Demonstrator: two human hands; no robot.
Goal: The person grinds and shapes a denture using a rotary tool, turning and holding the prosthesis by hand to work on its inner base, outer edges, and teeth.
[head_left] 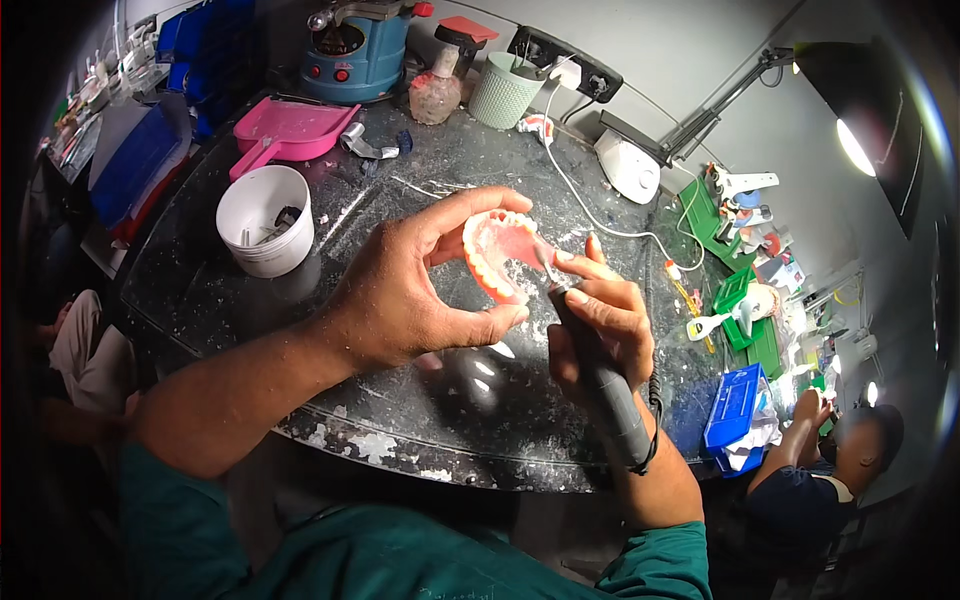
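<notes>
Between the thumb and fingers of my left hand (395,285) is a pink denture (497,247) with a curved row of pale teeth, held up over the dark worktable. My right hand (612,315) grips a black rotary handpiece (602,385) like a pen, its cord trailing by the wrist. The handpiece's metal tip (546,262) meets or nearly meets the denture's right edge; exact contact is hard to tell. White dust and shavings lie on the tabletop (370,400) beneath both hands.
A white tub (265,222) and a pink dustpan (290,130) stand at the left. Behind are a blue machine (355,55), a glass bottle (436,92) and a pale green cup (503,92). A white cable (600,232) crosses the right side, near a blue bin (735,415). Another person (825,480) sits at far right.
</notes>
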